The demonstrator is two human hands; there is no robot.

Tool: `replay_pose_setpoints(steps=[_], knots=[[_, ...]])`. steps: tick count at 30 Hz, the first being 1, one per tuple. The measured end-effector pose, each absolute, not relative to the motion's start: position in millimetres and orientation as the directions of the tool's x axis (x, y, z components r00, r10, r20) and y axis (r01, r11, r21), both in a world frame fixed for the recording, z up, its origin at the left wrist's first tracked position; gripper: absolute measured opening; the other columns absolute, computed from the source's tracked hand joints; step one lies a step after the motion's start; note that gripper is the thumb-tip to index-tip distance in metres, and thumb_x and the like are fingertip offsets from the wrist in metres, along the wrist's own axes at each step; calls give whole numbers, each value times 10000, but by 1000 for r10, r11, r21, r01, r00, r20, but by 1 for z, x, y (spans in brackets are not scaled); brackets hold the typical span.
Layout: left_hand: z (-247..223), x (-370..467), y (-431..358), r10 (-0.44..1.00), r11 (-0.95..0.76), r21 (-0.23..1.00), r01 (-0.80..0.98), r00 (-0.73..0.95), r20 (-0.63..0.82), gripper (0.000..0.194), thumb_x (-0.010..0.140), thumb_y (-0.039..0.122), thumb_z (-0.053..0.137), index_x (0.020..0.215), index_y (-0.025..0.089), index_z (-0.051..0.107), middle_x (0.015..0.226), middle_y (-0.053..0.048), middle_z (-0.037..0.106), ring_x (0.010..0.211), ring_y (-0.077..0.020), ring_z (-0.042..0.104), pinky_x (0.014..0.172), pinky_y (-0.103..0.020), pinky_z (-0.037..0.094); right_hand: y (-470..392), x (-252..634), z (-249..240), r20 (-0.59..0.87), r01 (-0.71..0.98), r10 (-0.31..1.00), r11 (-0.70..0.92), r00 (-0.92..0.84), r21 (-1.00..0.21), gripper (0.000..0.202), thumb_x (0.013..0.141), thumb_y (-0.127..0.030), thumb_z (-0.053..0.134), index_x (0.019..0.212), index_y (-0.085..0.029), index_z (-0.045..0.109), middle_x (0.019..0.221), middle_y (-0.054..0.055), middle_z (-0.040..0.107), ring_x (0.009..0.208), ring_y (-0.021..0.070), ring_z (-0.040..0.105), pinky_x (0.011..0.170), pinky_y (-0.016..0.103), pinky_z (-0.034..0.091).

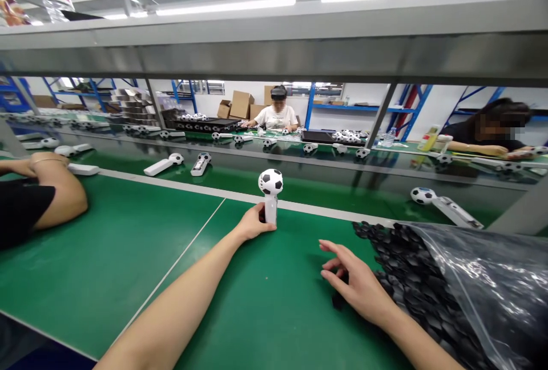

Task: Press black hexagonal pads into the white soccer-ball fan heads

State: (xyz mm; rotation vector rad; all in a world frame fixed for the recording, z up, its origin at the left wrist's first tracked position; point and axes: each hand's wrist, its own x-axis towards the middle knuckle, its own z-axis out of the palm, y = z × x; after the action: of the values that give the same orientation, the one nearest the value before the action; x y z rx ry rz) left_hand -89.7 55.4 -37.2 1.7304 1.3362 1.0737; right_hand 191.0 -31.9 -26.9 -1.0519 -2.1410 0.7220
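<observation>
My left hand [253,224] is wrapped round the white handle of a soccer-ball handheld fan [271,183], held upright near the far edge of the green table. Its round head carries black and white patches. My right hand [349,278] hovers with fingers apart and slightly curled, nothing visible in it. Just right of that hand spreads a heap of small black plastic pieces [411,267], partly covered by a clear plastic bag [505,278]. A dark piece shows below the right hand, partly hidden by it.
Beyond the table edge, a belt [231,184] carries several more white fans [201,163]. A metal shelf [274,56] crosses overhead. At left, a co-worker's arm [64,193] rests on the table. Two people sit across the line, near black trays [208,124].
</observation>
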Motion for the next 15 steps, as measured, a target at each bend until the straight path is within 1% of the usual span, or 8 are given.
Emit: replay_pose_setpoints(steps=[8, 15], knots=[[-34, -87, 52, 976, -217, 871, 440, 76, 205, 582, 509, 276, 759, 1020, 157, 506, 914, -75, 634, 830, -241, 610, 725, -355, 485, -32, 190, -25, 298, 488, 817, 543, -493, -683, 440, 818, -211, 448, 1240, -298, 360, 1179, 67, 484, 842, 148, 588, 665, 289, 509], [-35, -89, 54, 976, -217, 864, 454, 86, 200, 549, 534, 308, 736, 1014, 163, 514, 908, -73, 636, 819, -245, 611, 748, -379, 481, -33, 190, -23, 307, 478, 812, 550, -496, -685, 439, 810, -203, 457, 1233, -290, 385, 1118, 61, 521, 797, 133, 588, 673, 291, 511]])
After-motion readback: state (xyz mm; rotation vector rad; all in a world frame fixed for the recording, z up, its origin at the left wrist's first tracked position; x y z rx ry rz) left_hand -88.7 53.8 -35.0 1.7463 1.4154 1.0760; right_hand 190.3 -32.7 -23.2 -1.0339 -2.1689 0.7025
